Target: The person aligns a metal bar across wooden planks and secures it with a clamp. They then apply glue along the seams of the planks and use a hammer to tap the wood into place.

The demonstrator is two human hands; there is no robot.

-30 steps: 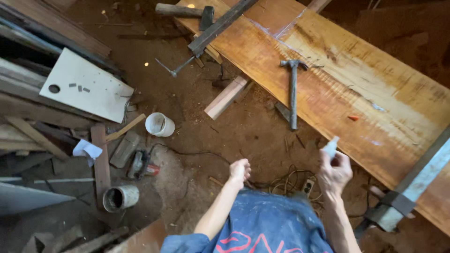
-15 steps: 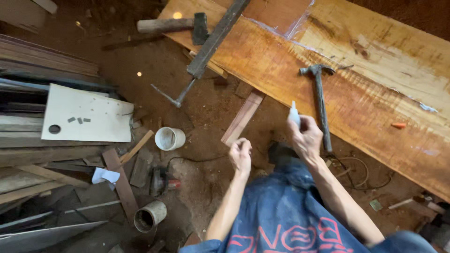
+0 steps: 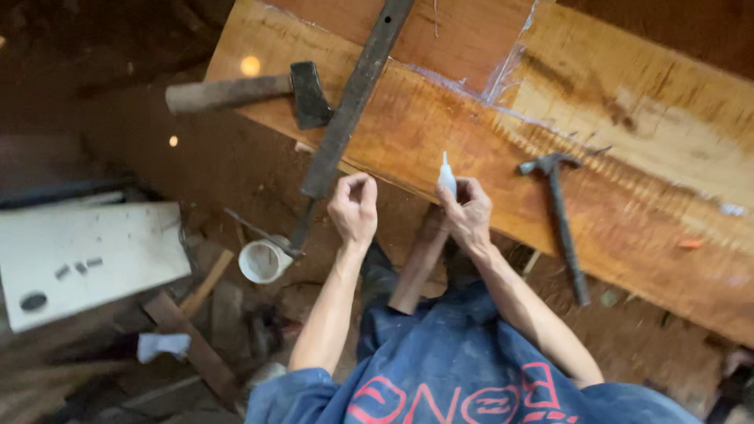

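A small white squeeze bottle (image 3: pixel 447 179) with a thin pointed nozzle is held upright in the right hand (image 3: pixel 469 213), whose fingers are clamped around its body; the nozzle tip is seen over the near edge of a wide orange-brown wooden plank (image 3: pixel 628 212). The left hand (image 3: pixel 353 208) is raised just beside it, the fingers curled together into a loose fist; whether anything small is pinched inside cannot be told. Both hands are kept close together, at the plank's near edge. A claw hammer (image 3: pixel 559 220) is laid on the plank to the right of the right hand, near but apart from it. A long dark metal bar (image 3: pixel 351 102) is laid slanting across the plank, its lower end just above the left hand. A hatchet (image 3: pixel 251 93) with a wooden handle is rested at the plank's far left corner. Below, on the dirt floor, a white cup (image 3: pixel 263 261), a white board (image 3: pixel 82 259) and scraps of wood are scattered
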